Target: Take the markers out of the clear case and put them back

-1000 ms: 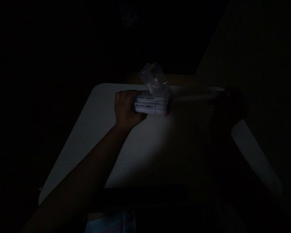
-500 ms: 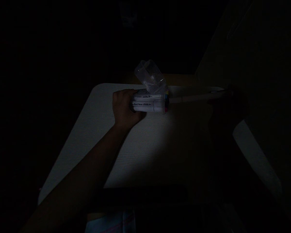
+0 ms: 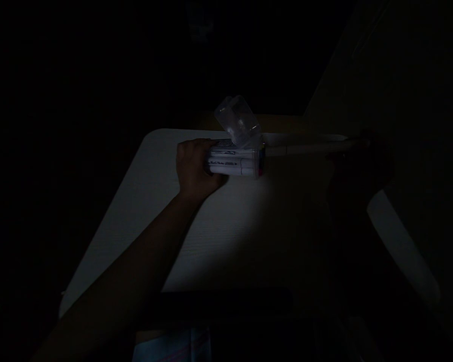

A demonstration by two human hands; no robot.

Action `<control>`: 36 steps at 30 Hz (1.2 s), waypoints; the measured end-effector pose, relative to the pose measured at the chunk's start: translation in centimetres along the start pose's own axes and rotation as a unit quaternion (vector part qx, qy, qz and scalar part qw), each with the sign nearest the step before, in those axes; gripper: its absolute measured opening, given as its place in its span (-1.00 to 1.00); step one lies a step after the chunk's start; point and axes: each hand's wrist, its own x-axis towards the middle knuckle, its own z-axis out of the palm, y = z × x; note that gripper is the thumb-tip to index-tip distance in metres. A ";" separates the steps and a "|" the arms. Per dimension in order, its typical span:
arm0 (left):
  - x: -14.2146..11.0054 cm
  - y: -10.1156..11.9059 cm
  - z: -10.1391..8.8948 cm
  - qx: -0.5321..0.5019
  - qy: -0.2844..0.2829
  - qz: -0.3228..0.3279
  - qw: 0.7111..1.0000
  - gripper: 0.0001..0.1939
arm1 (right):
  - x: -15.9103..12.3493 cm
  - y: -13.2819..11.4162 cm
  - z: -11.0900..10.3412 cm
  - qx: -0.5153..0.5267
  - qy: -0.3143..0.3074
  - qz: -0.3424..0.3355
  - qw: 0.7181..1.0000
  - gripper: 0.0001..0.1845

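My left hand [image 3: 195,166] is wrapped round the closed end of a clear plastic case of markers [image 3: 232,163], which lies on its side above the white table. Several white markers with dark print show through its wall, and coloured ends face right. The case's clear lid [image 3: 238,120] hangs open, tilted upward. In deep shadow on the right, my right hand [image 3: 357,166] grips the far end of a long pale marker [image 3: 309,149]. That marker points left, its other end close to the case's mouth; whether the tip is inside I cannot tell.
A white table with rounded corners [image 3: 136,201] lies beneath both hands, its right half in heavy shadow. Light blue cloth [image 3: 169,347] shows at the bottom edge. A faint pale object [image 3: 201,25] stands in the dark background.
The case, its lid and my left hand have shifted slightly right. My right hand, with the marker, has also moved a little to the right.
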 end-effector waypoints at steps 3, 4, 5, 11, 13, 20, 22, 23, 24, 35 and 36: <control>0.0 0.0 0.1 0.013 0.001 -0.003 1.000 -0.37 | -0.3 0.3 0.4 0.061 0.045 -0.028 0.997 -0.66; 0.0 0.0 0.1 0.018 0.006 -0.001 1.000 -0.37 | -0.5 0.2 0.6 0.069 0.040 -0.033 0.996 -0.68; 0.0 0.0 0.1 0.020 0.010 0.002 1.000 -0.37 | -0.7 0.1 0.8 0.074 0.034 -0.038 0.996 -0.70; 0.1 0.1 0.1 -0.004 0.005 -0.011 1.000 -0.40 | -2.2 -1.3 1.1 0.004 -0.032 -0.069 0.997 -0.71; 0.1 0.2 0.1 0.007 0.013 -0.019 1.000 -0.40 | -2.3 -1.4 1.0 -0.049 -0.049 -0.058 0.996 -0.67; 0.0 0.2 0.1 0.031 0.030 -0.010 0.999 -0.40 | -2.8 -0.7 1.2 -0.099 -0.056 -0.047 0.992 -0.56; 0.0 0.2 0.0 0.038 0.034 0.007 0.999 -0.38 | -3.2 -0.9 1.3 -0.118 -0.066 -0.036 0.990 -0.55; 0.1 0.2 -0.1 0.036 0.031 0.015 0.999 -0.37 | -3.4 -1.1 1.4 -0.127 -0.075 -0.037 0.988 -0.55; 0.1 0.2 -0.1 0.028 0.025 0.021 0.999 -0.36 | -3.5 -1.3 1.5 -0.137 -0.092 -0.040 0.985 -0.55; 0.1 -0.1 0.0 0.029 0.012 0.018 0.999 -0.35 | -5.2 -1.7 3.2 -0.200 -0.267 -0.102 0.937 -0.40; 0.1 -0.1 0.0 0.027 0.014 0.025 0.999 -0.36 | -5.5 -1.5 3.5 -0.178 -0.289 -0.122 0.933 -0.35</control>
